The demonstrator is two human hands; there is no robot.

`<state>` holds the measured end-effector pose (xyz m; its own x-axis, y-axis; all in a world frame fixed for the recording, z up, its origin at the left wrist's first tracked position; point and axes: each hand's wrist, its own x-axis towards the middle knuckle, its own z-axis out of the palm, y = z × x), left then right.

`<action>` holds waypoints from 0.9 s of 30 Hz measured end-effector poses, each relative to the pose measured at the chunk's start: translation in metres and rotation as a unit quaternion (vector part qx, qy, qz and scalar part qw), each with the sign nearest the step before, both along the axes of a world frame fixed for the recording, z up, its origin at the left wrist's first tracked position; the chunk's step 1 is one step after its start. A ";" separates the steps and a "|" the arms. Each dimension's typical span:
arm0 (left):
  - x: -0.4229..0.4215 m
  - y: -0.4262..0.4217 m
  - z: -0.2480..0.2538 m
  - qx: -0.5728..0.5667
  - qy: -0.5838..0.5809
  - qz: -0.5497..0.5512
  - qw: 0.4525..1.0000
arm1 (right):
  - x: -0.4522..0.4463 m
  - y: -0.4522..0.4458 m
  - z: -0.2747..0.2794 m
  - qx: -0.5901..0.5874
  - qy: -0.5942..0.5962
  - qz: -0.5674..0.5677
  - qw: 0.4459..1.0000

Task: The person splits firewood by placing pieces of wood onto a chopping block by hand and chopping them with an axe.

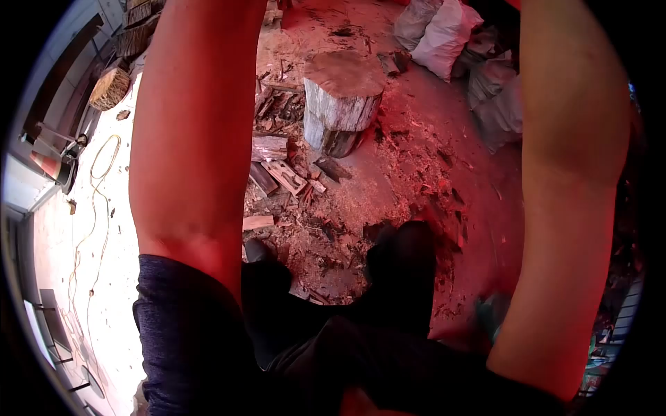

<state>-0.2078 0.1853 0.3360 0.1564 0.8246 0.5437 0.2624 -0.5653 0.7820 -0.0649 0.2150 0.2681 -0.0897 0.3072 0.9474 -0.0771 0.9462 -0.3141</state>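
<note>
Bare arms run off the top, both grips out of sight, impossible to call, and between them at twelve o'clock stands a pale-sided, round wooden stump, bulging whitish sacks at one, contents hidden.

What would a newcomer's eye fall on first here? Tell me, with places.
The person's bare left arm and right arm tower along either side, running out of the top edge with the hands out of view. Between them, a pale-sided stump stands upright in reddish light, with split wood pieces lying beside it. Whitish sacks slump at upper right.
</note>
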 end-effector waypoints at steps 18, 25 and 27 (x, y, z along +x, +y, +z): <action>0.134 -0.139 -0.430 -0.539 -0.339 0.223 0.738 | -0.029 -0.006 -0.359 -0.735 -0.188 0.100 0.644; 0.152 -0.143 -0.436 -0.460 -0.147 0.381 0.788 | -0.021 -0.002 -0.345 -0.825 -0.142 0.275 0.472; 0.154 -0.137 -0.437 -0.447 -0.204 0.330 0.806 | -0.022 -0.001 -0.339 -0.807 -0.158 0.187 0.537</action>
<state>-0.0539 0.0479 -0.1009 -0.5180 0.7465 -0.4176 -0.1056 0.4286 0.8973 -0.0864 0.2143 -0.0712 -0.5083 0.6105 -0.6074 0.1318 -0.6419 -0.7554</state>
